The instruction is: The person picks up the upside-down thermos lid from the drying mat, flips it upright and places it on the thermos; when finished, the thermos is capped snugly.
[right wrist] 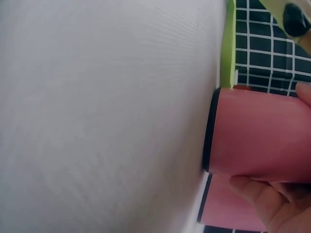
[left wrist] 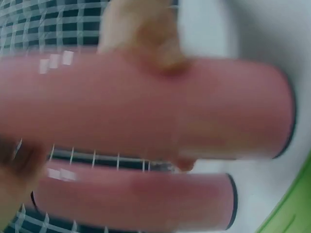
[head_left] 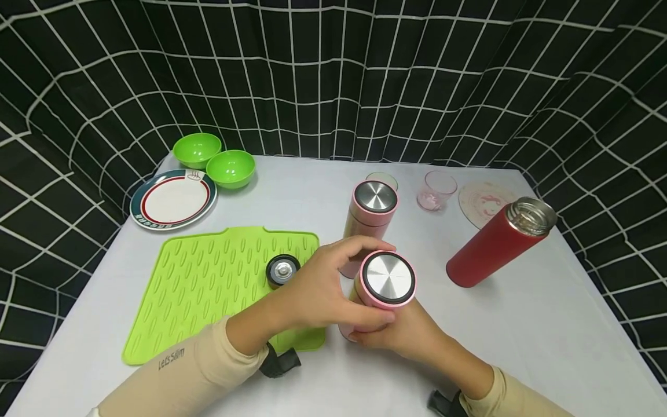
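Observation:
In the head view both hands are on a pink thermos (head_left: 389,279) with a brushed-metal lid top. My left hand (head_left: 325,289) grips it up at the lid, thumb on the near side and fingers round the far side. My right hand (head_left: 409,330) holds the body lower down. The left wrist view shows the same pink thermos (left wrist: 223,109) across the frame; in the right wrist view its dark base (right wrist: 212,131) is right at the white tabletop. A second pink thermos (head_left: 371,205) stands upright just behind.
An uncapped red thermos (head_left: 495,243) stands right. A dark cap (head_left: 282,270) sits on the green mat (head_left: 208,289). Green bowls (head_left: 231,169) and a rimmed plate (head_left: 174,200) lie back left; a pinkish glass (head_left: 436,190) and round patterned disc (head_left: 482,202) back right.

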The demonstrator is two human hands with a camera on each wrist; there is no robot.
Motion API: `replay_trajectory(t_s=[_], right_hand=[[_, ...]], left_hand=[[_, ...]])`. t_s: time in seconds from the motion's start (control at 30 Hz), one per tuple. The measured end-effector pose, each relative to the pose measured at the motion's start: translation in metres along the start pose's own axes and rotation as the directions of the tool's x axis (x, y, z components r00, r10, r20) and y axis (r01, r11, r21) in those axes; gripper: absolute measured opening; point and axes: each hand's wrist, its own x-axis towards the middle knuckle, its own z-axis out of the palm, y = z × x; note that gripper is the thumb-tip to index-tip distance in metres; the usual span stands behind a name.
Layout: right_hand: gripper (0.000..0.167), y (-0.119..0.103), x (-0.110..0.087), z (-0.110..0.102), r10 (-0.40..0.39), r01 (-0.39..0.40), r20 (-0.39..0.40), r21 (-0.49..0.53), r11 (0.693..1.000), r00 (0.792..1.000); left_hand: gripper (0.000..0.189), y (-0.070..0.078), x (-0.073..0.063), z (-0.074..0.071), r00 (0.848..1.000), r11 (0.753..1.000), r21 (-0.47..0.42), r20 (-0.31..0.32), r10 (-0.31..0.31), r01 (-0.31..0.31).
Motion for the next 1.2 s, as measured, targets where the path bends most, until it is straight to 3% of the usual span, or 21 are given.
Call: replay_trajectory(t_s=[0.07,0.13,0.23,0.3,0.37,0.47,0.67,0.8,0.87,0.97,1.07,1.13,1.2], right_hand=[[0.05,0.006,0.001,0.0,-0.009,0.009,0.013,0.003,1.0,1.0],[0.052,0.006,0.002,0.0,-0.035,0.035,0.02,-0.015,0.999,0.999],[0.049,-0.009,0.007,-0.003,-0.032,0.032,0.028,-0.002,0.999,0.999],[0.05,-0.013,0.008,-0.003,-0.024,0.024,0.029,0.01,1.0,0.999],[0.047,-0.008,0.009,-0.002,-0.024,0.022,0.046,0.036,0.999,0.999],[0.048,0.005,0.007,-0.002,-0.034,0.033,0.058,0.032,0.999,0.998],[0.042,0.022,0.005,-0.004,-0.046,0.044,0.103,0.023,0.999,0.994],[0.045,0.024,0.008,-0.006,-0.04,0.037,0.153,0.022,0.999,0.987],[0.047,0.024,0.01,-0.008,-0.052,0.049,0.175,0.019,0.999,0.983],[0.046,0.023,0.01,-0.009,-0.07,0.074,0.174,-0.016,0.997,0.982],[0.041,0.023,0.008,-0.01,-0.07,0.074,0.183,-0.018,0.997,0.981],[0.047,0.023,0.006,-0.01,-0.02,0.022,0.168,-0.014,1.0,0.986],[0.051,0.025,0.004,-0.011,0.0,0.005,0.162,-0.031,1.0,0.987]], left_hand=[[0.073,-0.001,0.001,-0.006,0.998,0.999,-0.039,0.063,-0.003,0.006],[0.082,-0.001,0.001,-0.008,0.996,1.0,-0.004,0.093,-0.013,0.014],[0.083,0.001,-0.001,-0.004,1.0,0.997,0.08,0.013,0.001,-0.002],[0.081,0.003,-0.002,-0.004,1.0,0.996,0.084,-0.022,-0.004,0.006],[0.072,0.004,-0.001,-0.005,1.0,1.0,0.017,-0.025,-0.011,0.011],[0.074,0.005,-0.002,-0.007,0.999,0.998,-0.047,0.02,-0.046,0.047],[0.073,0.009,-0.001,-0.001,0.998,0.997,0.063,-0.031,-0.051,0.053],[0.07,0.009,0.002,-0.012,0.995,0.997,-0.006,0.06,-0.075,0.076],[0.074,0.009,0.002,-0.013,0.995,0.998,0.017,0.08,-0.061,0.06],[0.075,0.01,-0.001,-0.005,1.0,0.989,0.146,-0.01,0.02,-0.018],[0.074,0.011,-0.003,0.004,0.987,0.965,0.251,-0.12,0.105,-0.072],[0.066,0.01,-0.001,0.004,0.987,0.978,0.193,-0.126,0.105,-0.08],[0.066,0.008,0.001,-0.001,0.996,0.996,0.088,-0.074,0.04,-0.033]])
